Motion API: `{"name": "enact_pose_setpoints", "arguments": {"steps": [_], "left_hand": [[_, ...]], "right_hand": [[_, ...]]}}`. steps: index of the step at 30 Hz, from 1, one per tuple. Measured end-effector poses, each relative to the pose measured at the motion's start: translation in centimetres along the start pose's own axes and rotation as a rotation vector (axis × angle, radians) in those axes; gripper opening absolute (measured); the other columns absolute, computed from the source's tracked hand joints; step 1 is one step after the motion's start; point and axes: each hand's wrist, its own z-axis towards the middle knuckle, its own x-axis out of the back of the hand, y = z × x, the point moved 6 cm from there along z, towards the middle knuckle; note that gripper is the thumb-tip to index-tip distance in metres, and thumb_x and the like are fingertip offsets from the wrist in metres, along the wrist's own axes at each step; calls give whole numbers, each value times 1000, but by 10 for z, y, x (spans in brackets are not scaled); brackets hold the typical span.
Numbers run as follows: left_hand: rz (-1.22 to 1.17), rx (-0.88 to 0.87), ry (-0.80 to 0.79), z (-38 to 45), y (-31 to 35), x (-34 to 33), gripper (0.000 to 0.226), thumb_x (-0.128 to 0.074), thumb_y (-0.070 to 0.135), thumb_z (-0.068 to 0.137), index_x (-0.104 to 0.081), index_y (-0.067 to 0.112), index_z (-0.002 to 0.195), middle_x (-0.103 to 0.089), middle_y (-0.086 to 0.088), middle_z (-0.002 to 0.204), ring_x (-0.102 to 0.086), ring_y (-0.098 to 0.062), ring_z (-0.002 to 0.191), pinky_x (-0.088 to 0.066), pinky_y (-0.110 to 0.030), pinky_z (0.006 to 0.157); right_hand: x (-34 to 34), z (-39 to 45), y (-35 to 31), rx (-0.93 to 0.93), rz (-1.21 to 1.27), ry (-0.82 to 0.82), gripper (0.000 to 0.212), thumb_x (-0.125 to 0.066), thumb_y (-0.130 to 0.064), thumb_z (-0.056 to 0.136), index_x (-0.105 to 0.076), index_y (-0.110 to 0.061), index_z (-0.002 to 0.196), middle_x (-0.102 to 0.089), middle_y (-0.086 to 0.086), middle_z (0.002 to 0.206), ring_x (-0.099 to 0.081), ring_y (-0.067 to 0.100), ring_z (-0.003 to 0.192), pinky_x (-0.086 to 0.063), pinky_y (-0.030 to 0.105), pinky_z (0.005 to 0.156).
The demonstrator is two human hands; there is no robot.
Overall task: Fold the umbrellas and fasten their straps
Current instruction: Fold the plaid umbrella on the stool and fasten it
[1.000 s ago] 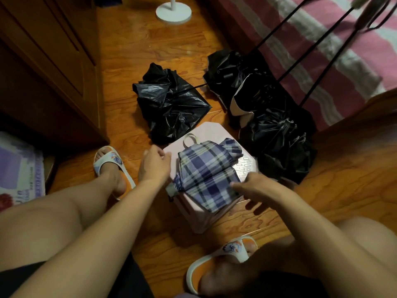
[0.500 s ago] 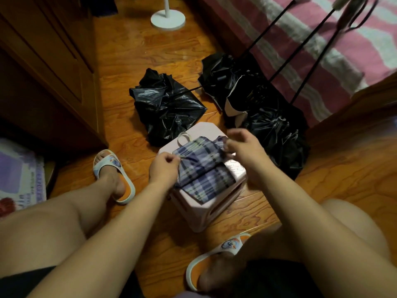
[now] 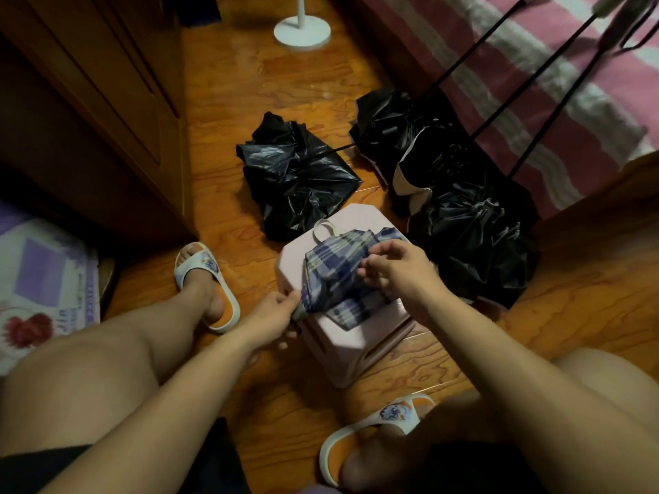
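A blue plaid umbrella [image 3: 335,276] lies collapsed on a small pink stool [image 3: 342,336] between my knees. My left hand [image 3: 271,313] pinches its near end at the stool's left edge. Over the cloth's middle, my right hand [image 3: 396,270] pinches a fold with curled fingers. A pale loop [image 3: 322,228] sticks out at the umbrella's far end. Several black umbrellas lie unfolded on the floor beyond: one [image 3: 296,176] behind the stool, others [image 3: 463,208] to the right with long shafts leaning on the bed.
A dark wooden cabinet [image 3: 89,112] stands at the left. A bed with a pink striped cover [image 3: 535,83] fills the right. A white round stand base [image 3: 302,30] sits at the far end of the wooden floor. My feet wear white slippers [image 3: 207,276].
My right hand moved from the umbrella's far end to its middle, gathering cloth. My left hand slid down to the near tip. The plaid cloth is bunched tighter.
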Motion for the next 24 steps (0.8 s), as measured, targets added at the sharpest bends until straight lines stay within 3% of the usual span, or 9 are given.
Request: {"name": "enact_pose_setpoints", "arguments": {"steps": [3,5,7,10,13,15,18,22,24], "left_hand": [[-209,92,-131,2,-14,-5,34,-43,48,106,-59,21,120,-78,-11,99,-74,-23,76,-60,-43,82],[-266,89,-132,10,-16,-3,35,-47,44,106,-61,15,120,-78,-11,92,-74,-23,73,-62,-38,74],[-310,77,-116,14,-16,-1,29,-56,36,104,-62,11,118,-77,-13,96,-72,-19,70,-61,-32,66],[-326,-7,-37,18,-16,4,19,-71,14,95,-59,13,109,-69,-17,110,-69,-20,76,-60,-34,67],[-32,-272,74,18,-8,6,31,-80,7,85,-55,22,96,-64,-6,105,-64,-25,92,-56,-41,79],[181,-466,173,13,-2,2,41,-82,6,80,-49,26,92,-55,6,105,-56,-17,96,-47,-33,81],[403,-693,307,5,1,-2,43,-79,3,79,-47,25,98,-45,8,108,-51,-16,98,-42,-29,79],[751,-869,319,3,-8,-10,33,-70,6,84,-50,18,107,-43,-1,119,-57,-26,92,-49,-36,71],[633,-820,291,1,-9,-10,23,-68,19,91,-48,21,101,-44,3,115,-54,-19,92,-48,-33,74]], "right_hand": [[-12,20,0,16,-62,-52,23,-64,5,94,-63,-14,107,-71,14,109,-71,23,88,-56,25,66],[-18,27,-3,112,-225,-92,36,-65,3,93,-62,-17,122,-68,5,124,-68,21,102,-57,29,78],[-25,27,-11,321,-615,-128,43,-65,-3,93,-61,-19,133,-65,-4,128,-62,14,113,-53,32,93],[-35,20,-9,618,-1151,-192,34,-67,-15,92,-69,-23,125,-66,-3,122,-52,18,107,-47,37,92],[-31,10,-7,761,-1296,-165,26,-72,-21,88,-74,-26,113,-65,-4,112,-47,22,93,-46,41,79],[-24,5,-10,796,-1326,-123,18,-74,-26,87,-75,-26,105,-63,-3,104,-47,22,92,-44,39,76],[-14,-1,-11,770,-1356,-81,17,-74,-34,86,-72,-25,100,-57,-2,104,-43,20,96,-45,39,78],[-11,-5,-3,731,-1404,-85,19,-74,-36,84,-68,-24,98,-56,0,105,-44,21,93,-45,40,76],[-10,-7,-1,705,-1413,-94,19,-73,-38,85,-67,-25,97,-56,-1,104,-44,20,93,-44,39,76]]}}
